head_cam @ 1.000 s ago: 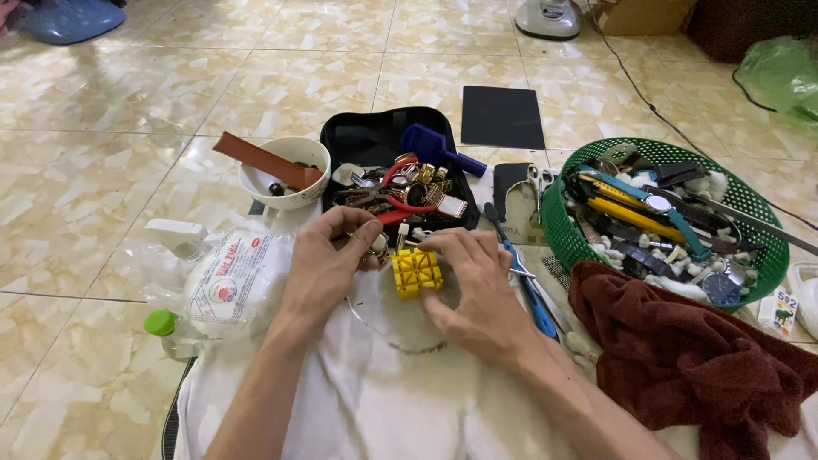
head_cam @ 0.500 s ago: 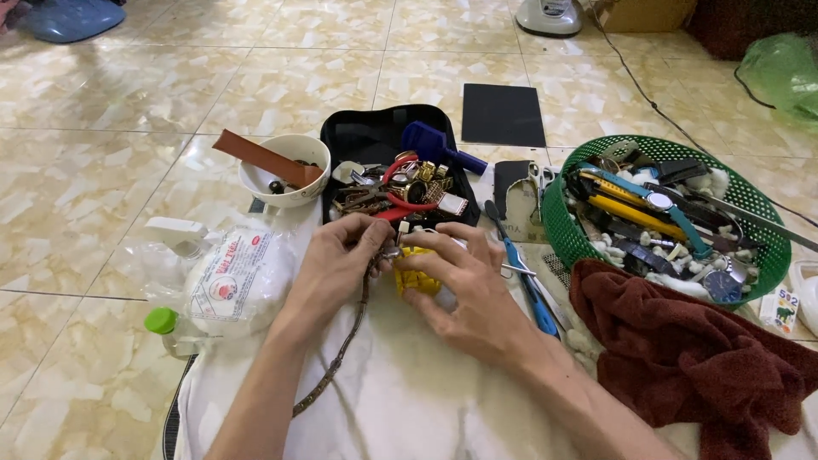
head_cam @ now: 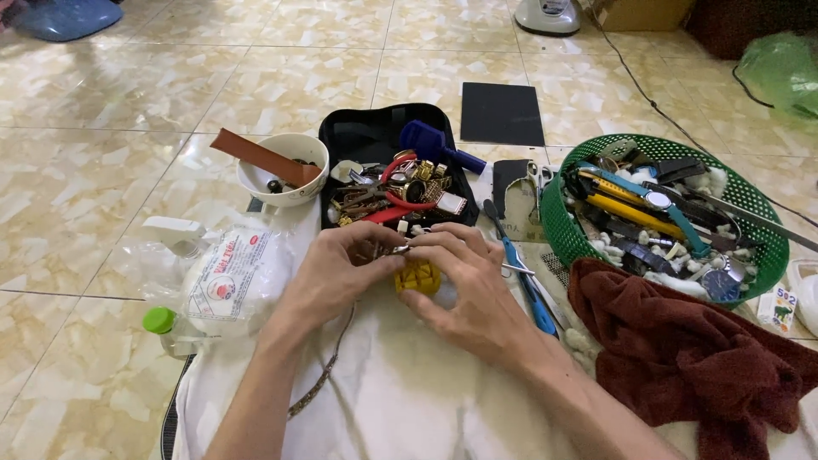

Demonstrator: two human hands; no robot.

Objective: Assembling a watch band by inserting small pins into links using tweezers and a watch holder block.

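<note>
**Inspector:** State the position of the hands.

**Assistant:** Both meet near the centre of the white cloth (head_cam: 409, 400). The left hand (head_cam: 336, 273) comes in from 7 o'clock, the right hand (head_cam: 464, 285) from 5 o'clock. Their fingertips touch over a small yellow block (head_cam: 417, 277).

**Inspector:** Grip?

**Assistant:** The left hand's fingers are curled nearly closed, pinching a small metal piece (head_cam: 399, 250) at the fingertips; what the piece is cannot be told. The right hand is bent around the yellow block, thumb beneath and fingers above, meeting the same metal piece. The block sits on the cloth, partly covered by the right hand.

**Inspector:** Anything trailing from the hands?

**Assistant:** A thin dark strap (head_cam: 328, 370) runs from under the left palm toward 7 o'clock along the cloth.

**Inspector:** Surroundings?

**Assistant:** At 12 o'clock of the hands, a black tray (head_cam: 358, 136) of small metal parts, with a red tool and a blue brush (head_cam: 430, 145). At 10 o'clock, a white bowl (head_cam: 256, 179) with a brown strap (head_cam: 256, 155) across it. At 9 o'clock, a clear plastic bag (head_cam: 230, 277) with a spray bottle and a green-capped bottle (head_cam: 159, 322) just beside it. At 2 o'clock, a green basket (head_cam: 558, 226) full of watches and tools. At 4 o'clock, a dark red towel (head_cam: 690, 358). A blue-handled tool (head_cam: 524, 281) lies just beside the right hand at 3 o'clock.
</note>
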